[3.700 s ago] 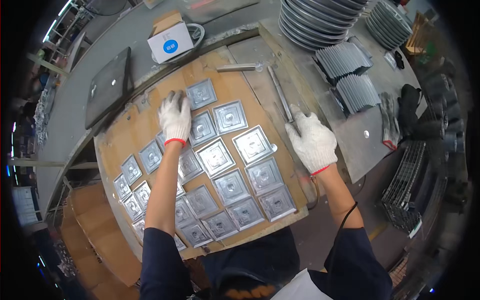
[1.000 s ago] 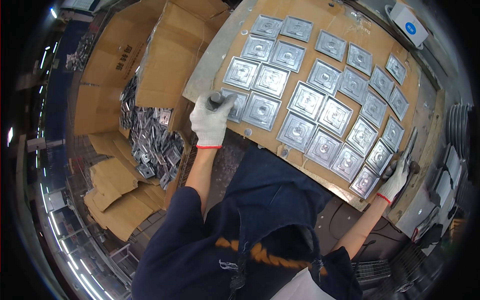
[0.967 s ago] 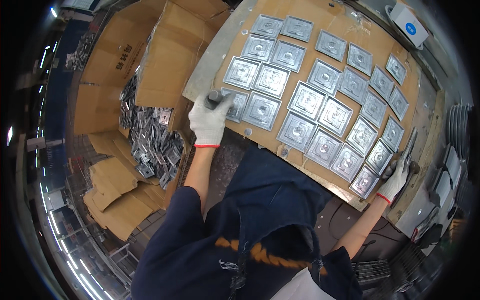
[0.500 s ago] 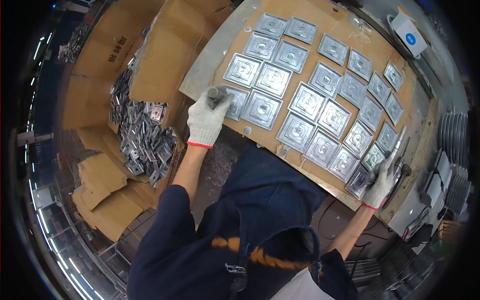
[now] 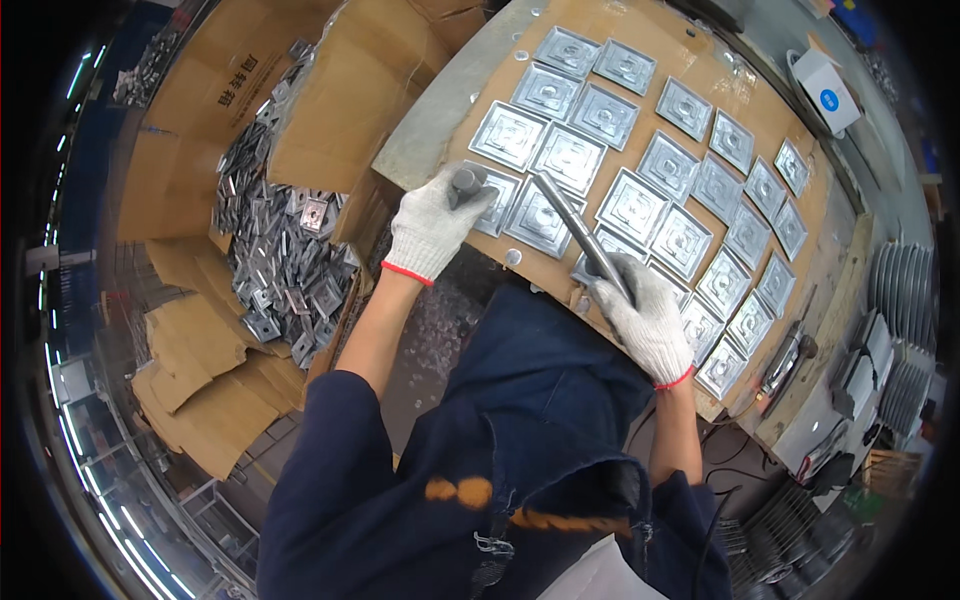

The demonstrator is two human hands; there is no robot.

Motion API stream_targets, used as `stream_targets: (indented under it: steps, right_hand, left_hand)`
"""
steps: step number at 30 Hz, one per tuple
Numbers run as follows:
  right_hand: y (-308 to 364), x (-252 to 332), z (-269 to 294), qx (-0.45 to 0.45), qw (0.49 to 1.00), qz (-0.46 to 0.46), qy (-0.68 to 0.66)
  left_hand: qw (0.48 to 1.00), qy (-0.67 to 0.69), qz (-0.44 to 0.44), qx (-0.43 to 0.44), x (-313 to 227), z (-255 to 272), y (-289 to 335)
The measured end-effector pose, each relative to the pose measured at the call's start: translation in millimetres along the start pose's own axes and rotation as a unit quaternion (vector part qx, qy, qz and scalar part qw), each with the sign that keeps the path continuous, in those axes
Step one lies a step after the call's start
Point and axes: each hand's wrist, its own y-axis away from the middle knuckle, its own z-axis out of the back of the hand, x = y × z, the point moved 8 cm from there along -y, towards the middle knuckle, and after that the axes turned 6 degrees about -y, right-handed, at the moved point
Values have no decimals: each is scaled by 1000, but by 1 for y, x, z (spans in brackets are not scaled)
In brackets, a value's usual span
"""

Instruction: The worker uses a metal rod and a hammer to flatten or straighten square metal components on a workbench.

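Observation:
My left hand [image 5: 432,222], in a white knit glove with a red cuff, grips a short grey cylinder [image 5: 466,182] at the near left corner of the board. The cylinder stands at a square metal plate [image 5: 497,205]; whether it touches the plate cannot be told. My right hand [image 5: 648,318], gloved alike, is closed round a long metal rod [image 5: 572,226]. The rod slants up and left, its far end over another square plate [image 5: 540,222]. Several more shiny square plates [image 5: 633,204] with raised rims lie in rows on the cardboard-covered table [image 5: 690,50].
Left of the table, a large open carton [image 5: 325,100] holds a heap of small square metal parts [image 5: 285,270]. A tool with a dark end [image 5: 795,350] lies at the table's right. Beyond stand stacked metal discs [image 5: 900,290] and a white box [image 5: 825,85].
My right hand has moved left from the table's right end, bringing the metal rod toward my left hand. My left hand still holds the cylinder at the corner plate.

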Motion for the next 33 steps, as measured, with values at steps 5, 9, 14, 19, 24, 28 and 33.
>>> stream_targets:
  steps: [5,9,14,19,24,28,33]
  right_hand:
    - [-13,37,-14,20,997,44,60]
    - [1,125,-12,-57,968,227,92]
    - [4,157,-38,-78,919,350,162]
    - [-34,88,-65,-19,903,231,362]
    - [-10,107,-32,-33,935,224,273]
    - [14,97,-7,-77,961,205,171]
    - [15,30,-37,-89,970,130,184]
  left_hand:
    - [997,-71,11,27,9,-2,-2]
    - [997,-71,-32,1,-1,3,0]
    - [991,-119,-54,-11,-5,7,6]
    - [992,-118,12,36,3,-3,-4]
    - [994,-105,-14,-4,-22,9,8]
    - [999,11,5,-50,-16,5,15]
    - [995,-18,18,-93,-1,15,14]
